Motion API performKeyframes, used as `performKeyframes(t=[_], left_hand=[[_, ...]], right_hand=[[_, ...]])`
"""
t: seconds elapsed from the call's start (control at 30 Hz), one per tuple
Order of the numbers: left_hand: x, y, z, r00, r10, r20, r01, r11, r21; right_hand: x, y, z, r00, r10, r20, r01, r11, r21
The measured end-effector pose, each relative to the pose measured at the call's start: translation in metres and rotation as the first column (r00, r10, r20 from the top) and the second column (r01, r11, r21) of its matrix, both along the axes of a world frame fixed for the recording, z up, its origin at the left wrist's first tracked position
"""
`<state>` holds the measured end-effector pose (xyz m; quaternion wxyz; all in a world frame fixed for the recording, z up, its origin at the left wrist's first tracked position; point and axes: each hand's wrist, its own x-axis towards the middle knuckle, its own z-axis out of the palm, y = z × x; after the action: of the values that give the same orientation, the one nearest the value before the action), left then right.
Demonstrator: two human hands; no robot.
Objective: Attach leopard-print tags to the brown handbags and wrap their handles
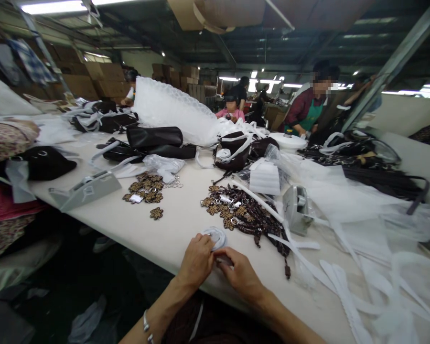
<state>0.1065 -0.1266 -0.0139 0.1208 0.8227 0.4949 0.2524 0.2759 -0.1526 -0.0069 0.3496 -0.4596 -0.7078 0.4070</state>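
Near the table's front edge, my left hand [197, 260] is closed on a coiled white strip [218, 236], which shows just beyond the fingers. My right hand [241, 273] meets it from the other side. Its thumb and fingers are curled together at the coil's near end, over a small darkish piece that I cannot make out. Just past my hands lies a heap of dark braided straps with leopard-patterned flower charms [243, 210] and metal rings. Farther left are a smaller pile of flower charms [145, 186] and one flower charm [156, 213] by itself.
Tape dispensers stand at left [89, 191] and right [296, 210]. Loose white strips [344, 291] spread over the right side. Dark bags [154, 138] and a big bubble-wrap bundle [175, 107] lie farther back. A co-worker's sleeve [7, 143] is at left; a person in a green apron [313, 114] stands beyond.
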Motion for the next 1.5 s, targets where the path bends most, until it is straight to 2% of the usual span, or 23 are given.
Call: performKeyframes(t=[0.2, 0.3, 0.37, 0.43, 0.53, 0.63, 0.8, 0.93, 1.1, 1.23, 1.37, 1.5], left_hand=[[0.008, -0.002, -0.015, 0.999, -0.037, -0.02, 0.036, 0.999, -0.031], [0.006, -0.003, -0.016, 1.0, -0.011, 0.018, 0.012, 0.997, -0.077], [0.003, -0.004, -0.015, 0.996, 0.016, 0.089, -0.005, 0.993, -0.121], [0.0, -0.004, -0.011, 0.975, 0.079, 0.208, -0.037, 0.979, -0.199], [-0.001, -0.002, -0.004, 0.898, 0.224, 0.379, -0.068, 0.922, -0.382], [0.004, 0.002, 0.0, 0.869, 0.31, 0.386, -0.106, 0.878, -0.466], [0.012, 0.005, -0.004, 0.918, 0.336, 0.208, -0.244, 0.895, -0.373], [0.013, 0.005, -0.011, 0.92, 0.363, 0.145, -0.306, 0.899, -0.313], [0.011, 0.003, -0.017, 0.921, 0.373, 0.112, -0.337, 0.907, -0.252], [0.012, 0.0, -0.023, 0.926, 0.37, 0.071, -0.356, 0.921, -0.159], [0.013, -0.002, -0.028, 0.94, 0.339, 0.042, -0.337, 0.94, -0.057], [0.012, -0.003, -0.033, 0.954, 0.299, 0.033, -0.3, 0.953, 0.035]], right_hand=[[0.011, 0.027, -0.006, 0.996, 0.088, 0.031, -0.089, 0.996, 0.023], [0.012, 0.042, -0.011, 0.997, 0.001, -0.082, -0.013, 0.989, -0.148], [0.01, 0.049, -0.016, 0.98, -0.074, -0.183, 0.013, 0.949, -0.314], [0.008, 0.053, -0.019, 0.966, -0.097, -0.238, -0.01, 0.91, -0.414], [0.006, 0.055, -0.019, 0.954, -0.103, -0.283, -0.045, 0.881, -0.471], [0.004, 0.055, -0.015, 0.945, -0.118, -0.304, -0.057, 0.858, -0.511], [0.0, 0.056, -0.012, 0.935, -0.168, -0.312, -0.03, 0.84, -0.542], [-0.001, 0.056, -0.01, 0.942, -0.175, -0.285, -0.014, 0.831, -0.556], [-0.002, 0.06, 0.0, 0.966, -0.13, -0.225, -0.027, 0.81, -0.586], [-0.007, 0.064, 0.005, 0.979, -0.132, -0.153, 0.011, 0.791, -0.612], [-0.013, 0.067, 0.003, 0.981, -0.164, -0.106, 0.064, 0.782, -0.62], [-0.014, 0.066, -0.002, 0.973, -0.19, -0.131, 0.072, 0.788, -0.611]])
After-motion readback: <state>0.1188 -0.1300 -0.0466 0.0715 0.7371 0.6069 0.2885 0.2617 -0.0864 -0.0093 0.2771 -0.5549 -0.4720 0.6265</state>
